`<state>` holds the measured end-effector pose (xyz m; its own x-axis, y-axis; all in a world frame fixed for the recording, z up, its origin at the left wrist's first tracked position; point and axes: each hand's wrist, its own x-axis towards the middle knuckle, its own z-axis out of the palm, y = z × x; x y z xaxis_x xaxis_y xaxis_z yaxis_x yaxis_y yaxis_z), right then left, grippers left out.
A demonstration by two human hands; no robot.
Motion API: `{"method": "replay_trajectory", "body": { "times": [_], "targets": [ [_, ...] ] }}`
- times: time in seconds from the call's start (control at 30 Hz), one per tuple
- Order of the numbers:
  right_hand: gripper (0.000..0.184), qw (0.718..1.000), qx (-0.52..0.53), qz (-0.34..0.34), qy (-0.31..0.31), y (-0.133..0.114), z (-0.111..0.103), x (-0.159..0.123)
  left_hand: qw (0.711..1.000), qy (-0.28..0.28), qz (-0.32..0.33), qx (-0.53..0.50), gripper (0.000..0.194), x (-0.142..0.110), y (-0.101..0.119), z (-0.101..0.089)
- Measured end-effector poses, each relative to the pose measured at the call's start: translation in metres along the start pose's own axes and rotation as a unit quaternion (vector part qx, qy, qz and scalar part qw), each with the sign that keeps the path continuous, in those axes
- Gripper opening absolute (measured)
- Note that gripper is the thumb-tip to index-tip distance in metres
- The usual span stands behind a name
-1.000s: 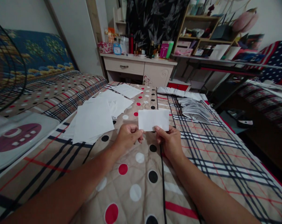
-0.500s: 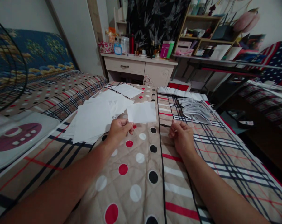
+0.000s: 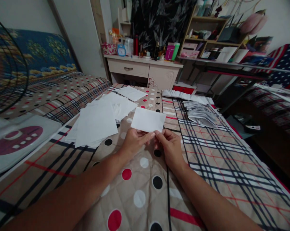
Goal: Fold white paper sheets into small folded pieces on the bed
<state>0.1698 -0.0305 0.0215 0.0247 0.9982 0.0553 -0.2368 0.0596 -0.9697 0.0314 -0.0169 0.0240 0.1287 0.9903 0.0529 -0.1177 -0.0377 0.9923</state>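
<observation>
Where both hands [image 3: 138, 140] [image 3: 168, 143] pinch its near edge, the white paper [image 3: 148, 119] extends (unwrinkled) beyond the grip.

The left hand [image 3: 135, 140] and right hand [image 3: 170, 146] are bare, and so are both forearms [image 3: 87, 183], which taper smoothly toward narrower wrists [image 3: 118, 156]. The fingers [image 3: 159, 136] have rounded tips; the nails seem short, though the picture is too soft to be sure.
</observation>
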Motion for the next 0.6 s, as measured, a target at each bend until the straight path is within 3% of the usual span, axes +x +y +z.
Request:
{"method": "replay_trajectory", "body": {
  "times": [0.17, 0.27, 0.4, 0.53, 0.6],
  "targets": [
    [0.032, 0.999, -0.025, -0.003, -0.024, 0.003, 0.005, -0.002, 0.999, 0.037, 0.003, 0.034, 0.018, -0.001, -0.001, 0.005],
    [0.033, 0.999, -0.042, -0.01, -0.009, 0.002, 0.0, -0.001, 0.997, 0.049, -0.012, 0.051, 0.013, 0.001, 0.0, 0.001],
    [0.032, 0.999, -0.024, -0.024, 0.026, -0.003, -0.017, 0.006, 0.994, 0.076, -0.013, 0.08, 0.017, 0.01, -0.001, -0.021],
    [0.032, 0.998, 0.004, -0.036, 0.058, -0.007, -0.037, 0.015, 0.985, 0.17, -0.007, 0.007, 0.01, 0.019, -0.003, -0.048],
    [0.031, 0.997, 0.013, -0.037, 0.063, -0.007, -0.04, 0.018, 0.986, 0.166, -0.008, -0.01, 0.011, 0.02, -0.002, -0.051]
  ]
}}
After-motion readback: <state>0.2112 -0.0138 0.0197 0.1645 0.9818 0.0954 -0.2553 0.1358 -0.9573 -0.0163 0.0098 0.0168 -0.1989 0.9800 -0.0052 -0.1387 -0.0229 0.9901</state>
